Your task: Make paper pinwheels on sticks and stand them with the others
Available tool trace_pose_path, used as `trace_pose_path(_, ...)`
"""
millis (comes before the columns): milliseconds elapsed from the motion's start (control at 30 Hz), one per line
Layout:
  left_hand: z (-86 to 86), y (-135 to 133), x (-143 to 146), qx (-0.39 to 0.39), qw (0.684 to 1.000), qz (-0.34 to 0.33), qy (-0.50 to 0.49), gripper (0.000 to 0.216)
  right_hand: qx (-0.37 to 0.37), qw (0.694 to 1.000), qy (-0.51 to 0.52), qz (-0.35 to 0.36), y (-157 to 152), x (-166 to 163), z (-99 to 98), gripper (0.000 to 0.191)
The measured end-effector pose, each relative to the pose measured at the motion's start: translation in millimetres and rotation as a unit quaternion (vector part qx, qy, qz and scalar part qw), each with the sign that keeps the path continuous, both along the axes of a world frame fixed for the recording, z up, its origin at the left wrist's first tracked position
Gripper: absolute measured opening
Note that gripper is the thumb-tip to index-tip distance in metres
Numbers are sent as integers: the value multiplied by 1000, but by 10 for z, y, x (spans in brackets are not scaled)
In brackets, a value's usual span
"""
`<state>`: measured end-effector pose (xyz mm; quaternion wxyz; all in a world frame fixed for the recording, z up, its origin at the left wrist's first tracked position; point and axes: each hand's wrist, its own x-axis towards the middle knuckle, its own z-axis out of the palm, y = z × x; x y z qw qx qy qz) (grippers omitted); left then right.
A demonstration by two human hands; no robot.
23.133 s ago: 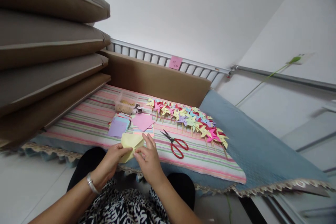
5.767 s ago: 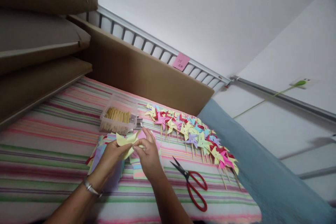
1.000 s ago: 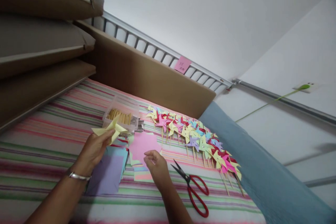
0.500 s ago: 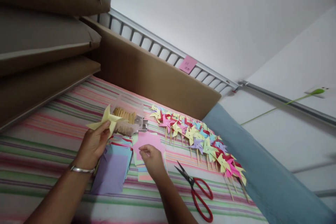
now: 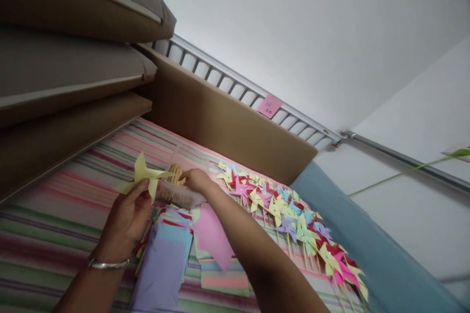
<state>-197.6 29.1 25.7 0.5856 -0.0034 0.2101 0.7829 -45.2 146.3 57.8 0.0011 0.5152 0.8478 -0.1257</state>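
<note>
My left hand [image 5: 132, 208], a silver bangle at its wrist, is closed on a pale yellow paper pinwheel [image 5: 141, 176], pinching it near its middle with the blades spread around. My right hand [image 5: 198, 180] reaches over the clear plastic box [image 5: 189, 156], its visible fingers stretched to the wooden sticks [image 5: 174, 174] inside. Some of its fingertips are hidden, and no stick is seen lifted. Just below the box lies a stack of coloured paper, purple sheet [image 5: 161, 259] on top. Beside it a pink sheet [image 5: 213, 234] is partly covered by my right forearm.
Finished pinwheels on sticks [image 5: 279, 208] lie in rows at the right of the striped cloth [image 5: 99, 195]. Behind stands a brown panel [image 5: 220, 122] before a metal rail. Stacked cushioned boards [image 5: 73, 78] rise at left. Blue fabric [image 5: 341, 225] borders the right side.
My right hand has moved from above the pink paper up to the sticks in the box. My left hand still holds the yellow pinwheel. The red-handled scissors are no longer visible.
</note>
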Motion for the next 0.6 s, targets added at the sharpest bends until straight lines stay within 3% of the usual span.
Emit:
trace_pose_path(267, 18, 40, 14, 3, 1000, -15, -5, 16, -31, 988, -146, 48, 131, -270, -155, 22)
trace_pose_path(600, 7, 10, 28, -7, 1000, -20, 0, 11, -29, 976, -195, 91, 177, -259, -205, 22)
